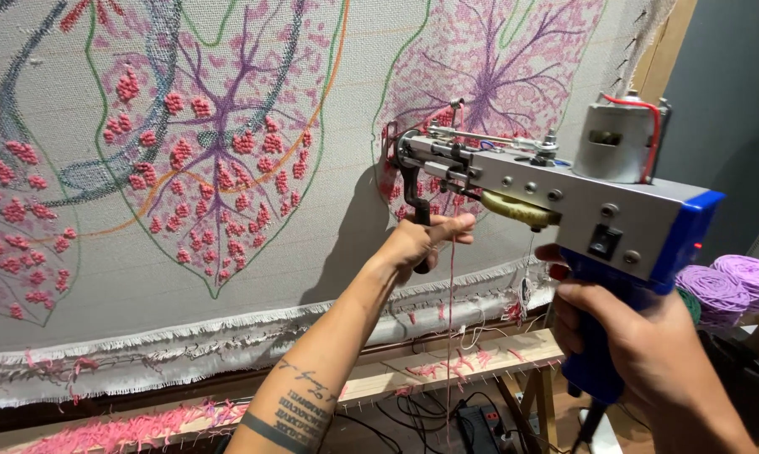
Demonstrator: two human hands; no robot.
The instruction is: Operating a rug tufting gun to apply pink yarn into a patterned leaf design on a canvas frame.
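Right hand (627, 336) clasps the tufting gun (564, 189) by its blue grip, left hand (421, 240) clenching its black front handle against the stretched cloth (228, 277).

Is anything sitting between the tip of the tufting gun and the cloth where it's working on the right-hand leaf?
Nothing visible does. The tufting gun has its tip against the cloth, held by the left hand and right hand. Only a pink yarn strand hangs below.

The tufting gun (556, 181) is matt grey metal with glossy blue plastic; the stretched cloth (329, 252) is coarse weave on a bare wood frame (480, 357).
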